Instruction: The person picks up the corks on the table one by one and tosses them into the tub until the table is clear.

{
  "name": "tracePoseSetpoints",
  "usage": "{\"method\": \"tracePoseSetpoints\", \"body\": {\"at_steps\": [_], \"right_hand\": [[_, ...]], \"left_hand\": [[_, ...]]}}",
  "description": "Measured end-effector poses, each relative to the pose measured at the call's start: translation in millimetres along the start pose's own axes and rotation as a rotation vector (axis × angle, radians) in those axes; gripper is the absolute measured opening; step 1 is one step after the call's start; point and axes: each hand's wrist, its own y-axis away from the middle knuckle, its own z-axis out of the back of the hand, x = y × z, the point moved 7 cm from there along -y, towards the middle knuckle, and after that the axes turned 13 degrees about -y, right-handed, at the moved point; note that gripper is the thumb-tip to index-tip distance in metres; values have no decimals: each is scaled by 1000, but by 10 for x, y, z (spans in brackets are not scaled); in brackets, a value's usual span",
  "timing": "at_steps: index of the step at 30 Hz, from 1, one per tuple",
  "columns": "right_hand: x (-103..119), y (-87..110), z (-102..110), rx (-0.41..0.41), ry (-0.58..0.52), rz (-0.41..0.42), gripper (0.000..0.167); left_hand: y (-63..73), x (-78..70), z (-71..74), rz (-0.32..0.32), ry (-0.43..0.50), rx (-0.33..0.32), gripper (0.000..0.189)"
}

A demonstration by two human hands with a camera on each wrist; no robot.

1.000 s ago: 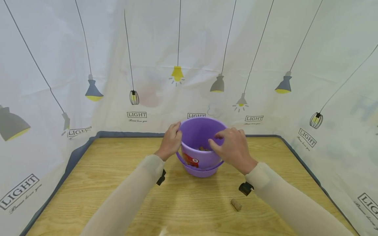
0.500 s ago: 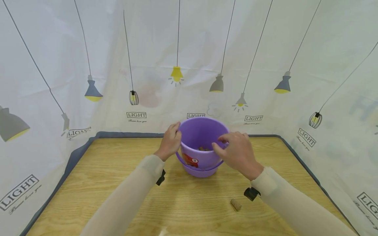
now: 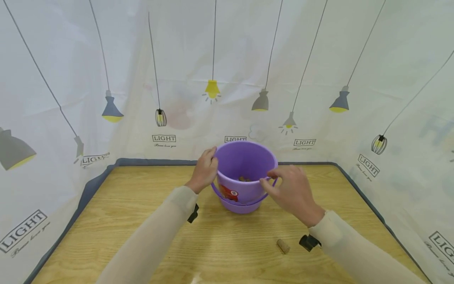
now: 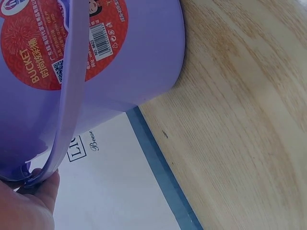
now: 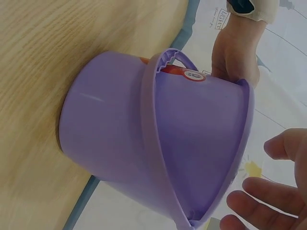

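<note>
A purple bucket (image 3: 248,191) stands upright on the table, its handle (image 4: 72,91) hanging down across the red label (image 4: 108,33). My left hand (image 3: 204,170) grips the bucket's left rim, close to where the handle joins. Over the right rim hovers my right hand (image 3: 292,191), thumb and fingers apart. The right wrist view shows its fingers (image 5: 261,191) bent a little, apart from the bucket and holding nothing. Several brown cork-like pieces (image 3: 244,179) lie at the bucket's bottom, partly hidden by the front wall. A single cork (image 3: 283,246) lies on the table, nearer to me.
The wood-grain table (image 3: 149,221) spreads in front of and beside the bucket. White cloth walls (image 3: 184,51) printed with lamps enclose its back and sides, with a blue-grey edge (image 3: 156,161) along the bottom.
My right hand has drawn back from over the bucket's opening, rightward and slightly toward me, to its right rim. My left hand, the bucket and the loose cork have stayed in place.
</note>
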Motion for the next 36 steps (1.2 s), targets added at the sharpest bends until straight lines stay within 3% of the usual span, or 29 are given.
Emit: {"method": "tracePoseSetpoints", "body": {"at_steps": [14, 27, 36], "right_hand": [[3, 187, 64, -7, 6, 32, 12], [-78, 375, -23, 64, 11, 13, 15], [-147, 515, -101, 164, 63, -29, 15]], "left_hand": [[-2, 2, 7, 5, -3, -3, 53], [1, 12, -5, -5, 2, -7, 53], [5, -5, 0, -6, 16, -5, 52]]}}
